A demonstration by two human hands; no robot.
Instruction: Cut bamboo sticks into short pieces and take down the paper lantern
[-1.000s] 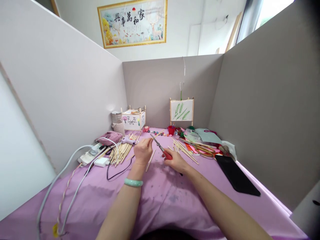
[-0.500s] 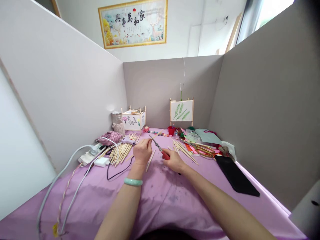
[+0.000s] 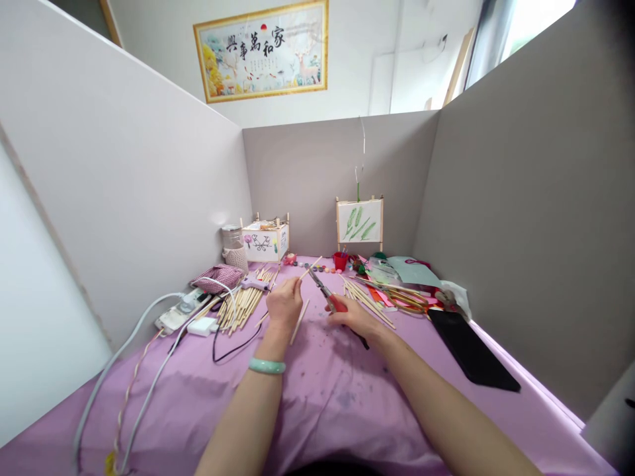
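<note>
Above the middle of a purple-covered worktop (image 3: 312, 403), the left hand's (image 3: 284, 305) fingers pinch a thin wooden stick (image 3: 316, 262); the right hand's (image 3: 354, 318) fingers grip a red-handled tool (image 3: 326, 293), tip near the stick. A stick pile (image 3: 243, 307) lies toward the left edge.

stick (image 3: 316, 263): lower end hidden in left hand (image 3: 284, 303) | forearms (image 3: 243, 423): cut off

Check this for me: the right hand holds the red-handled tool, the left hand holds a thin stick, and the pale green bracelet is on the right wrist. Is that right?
Not quite: the head view shows the pale green bracelet on the left wrist, not the right. The right hand does hold the red-handled tool, and the left hand a thin stick.
</note>
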